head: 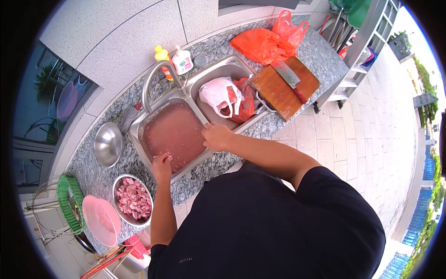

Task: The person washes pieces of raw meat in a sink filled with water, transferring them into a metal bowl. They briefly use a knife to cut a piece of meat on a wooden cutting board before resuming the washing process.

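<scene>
Cloudy reddish water point(174, 130) fills the left basin of a double stainless steel sink point(141, 134). Over the basin's near left corner, my left hand point(162, 168) pinches a small pale scrap point(169, 156), too small to identify. My right hand point(216, 137) has its fingers curled over the front rim beside the divider. A white plastic bag point(219, 92) and a red plastic bag point(245, 110) lie in the right basin. Left of my left hand, a steel bowl point(150, 195) holds many chunks of raw meat point(134, 199).
A cleaver point(287, 75) lies on a wooden cutting board point(275, 92) at the right. The faucet point(148, 83) arches over the left basin. On the granite counter point(160, 92) stand soap bottles point(182, 62), an empty steel bowl point(108, 143), a pink basin point(101, 219) and a green basket point(68, 202).
</scene>
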Demonstrator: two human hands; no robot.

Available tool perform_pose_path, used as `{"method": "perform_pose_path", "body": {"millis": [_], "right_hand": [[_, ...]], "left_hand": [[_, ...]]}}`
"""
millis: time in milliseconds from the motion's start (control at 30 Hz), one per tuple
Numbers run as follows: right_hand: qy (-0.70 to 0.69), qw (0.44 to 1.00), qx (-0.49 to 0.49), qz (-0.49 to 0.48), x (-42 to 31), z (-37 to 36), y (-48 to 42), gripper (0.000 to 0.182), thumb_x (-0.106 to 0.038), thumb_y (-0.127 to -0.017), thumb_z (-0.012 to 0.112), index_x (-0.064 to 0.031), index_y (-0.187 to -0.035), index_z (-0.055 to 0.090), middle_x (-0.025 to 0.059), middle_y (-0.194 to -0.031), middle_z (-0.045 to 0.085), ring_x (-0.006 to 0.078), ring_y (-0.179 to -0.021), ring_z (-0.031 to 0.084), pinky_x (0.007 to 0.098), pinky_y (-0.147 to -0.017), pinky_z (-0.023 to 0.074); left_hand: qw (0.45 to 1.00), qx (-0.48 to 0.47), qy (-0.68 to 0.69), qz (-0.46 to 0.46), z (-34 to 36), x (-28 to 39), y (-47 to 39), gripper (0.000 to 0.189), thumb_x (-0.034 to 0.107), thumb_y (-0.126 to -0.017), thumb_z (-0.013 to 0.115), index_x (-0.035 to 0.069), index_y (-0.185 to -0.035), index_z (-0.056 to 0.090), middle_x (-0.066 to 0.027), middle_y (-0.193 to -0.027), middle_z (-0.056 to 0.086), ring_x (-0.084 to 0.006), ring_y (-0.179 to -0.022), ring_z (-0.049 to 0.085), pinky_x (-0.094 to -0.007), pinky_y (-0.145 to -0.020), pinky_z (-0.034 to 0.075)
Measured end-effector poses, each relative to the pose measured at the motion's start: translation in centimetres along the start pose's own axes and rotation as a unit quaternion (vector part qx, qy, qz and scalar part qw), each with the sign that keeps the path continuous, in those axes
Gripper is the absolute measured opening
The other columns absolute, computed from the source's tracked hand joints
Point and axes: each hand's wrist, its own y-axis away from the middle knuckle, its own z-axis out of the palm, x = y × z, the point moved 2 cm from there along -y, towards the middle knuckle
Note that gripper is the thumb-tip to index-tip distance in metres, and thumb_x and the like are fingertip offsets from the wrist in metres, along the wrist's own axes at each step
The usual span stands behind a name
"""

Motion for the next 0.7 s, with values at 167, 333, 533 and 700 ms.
{"method": "perform_pose_path", "body": {"millis": [167, 333, 533, 700], "right_hand": [[0.044, 0.991, 0.082, 0.093, 11.6, -0.5, 5.1, 0.033, -0.028, -0.089, 0.065, -0.0039, -0.111, 0.067, 0.0177, -0.119, 0.063, 0.0361, -0.117, 0.059, 0.0479, -0.098, 0.0503], [0.201, 0.918, 0.195, 0.281, 28.9, -5.2, 13.1, 0.033, -0.016, -0.086, 0.061, -0.003, -0.116, 0.059, 0.0174, -0.119, 0.058, 0.0348, -0.113, 0.056, 0.0458, -0.095, 0.0461], [0.103, 0.942, 0.092, 0.305, 41.9, -7.7, 15.7, 0.044, -0.013, -0.087, 0.062, -0.0024, -0.127, 0.048, 0.0232, -0.124, 0.057, 0.0392, -0.113, 0.063, 0.0471, -0.092, 0.0552], [-0.023, 0.944, 0.119, 0.306, 43.2, -8.5, 15.9, 0.057, -0.012, -0.082, 0.064, -0.0042, -0.134, 0.043, 0.026, -0.123, 0.06, 0.0453, -0.105, 0.067, 0.0504, -0.089, 0.0562]], "left_hand": [[0.984, 0.031, 0.138, -0.112, 2.4, 1.9, 0.4, 0.025, 0.009, -0.087, 0.074, 0.004, -0.111, 0.075, -0.0132, -0.104, 0.075, -0.0268, -0.097, 0.071, -0.037, -0.087, 0.056], [0.962, 0.053, 0.258, -0.079, 4.5, 12.3, -1.6, 0.031, 0.011, -0.089, 0.077, -0.005, -0.115, 0.072, -0.0104, -0.107, 0.075, -0.0179, -0.095, 0.071, -0.0312, -0.086, 0.055], [0.829, -0.131, 0.514, -0.176, 14.9, 31.9, -4.9, 0.023, 0.009, -0.095, 0.072, -0.006, -0.113, 0.071, -0.0105, -0.106, 0.074, -0.0152, -0.09, 0.072, -0.0273, -0.083, 0.059], [0.746, -0.29, 0.571, -0.181, 25.1, 43.3, -4.7, 0.025, 0.011, -0.097, 0.069, -0.005, -0.117, 0.067, -0.0094, -0.107, 0.073, -0.0145, -0.093, 0.071, -0.0273, -0.082, 0.057]]}}
